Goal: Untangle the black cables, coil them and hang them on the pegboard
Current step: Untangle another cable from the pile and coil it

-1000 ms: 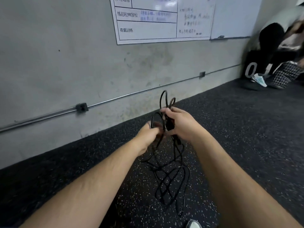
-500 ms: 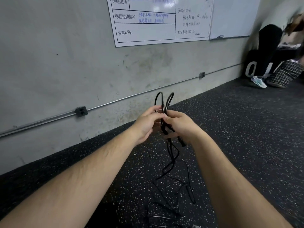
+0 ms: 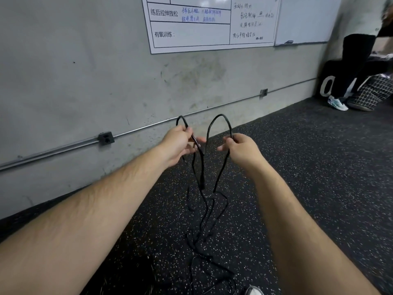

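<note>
Thin black cables (image 3: 203, 179) hang from both my hands, held out in front of me above the floor. My left hand (image 3: 177, 143) pinches one small loop that sticks up above its fingers. My right hand (image 3: 240, 149) pinches a taller loop, a hand's width to the right. Below the hands the strands cross, with a plug dangling between them, and trail down into a loose tangle on the floor (image 3: 297, 167). No pegboard is in view.
A grey concrete wall (image 3: 74, 81) with a metal conduit (image 3: 63, 145) runs close on the left. A whiteboard (image 3: 208, 28) hangs above. At the far right a person's legs (image 3: 353, 67) stand beside a checked bag (image 3: 372, 92). My shoe tip (image 3: 254, 290) shows at the bottom.
My hands were together on the bundle and have pulled apart sideways, splitting it into two separate loops. The cables below hang straighter and the tangle has loosened.
</note>
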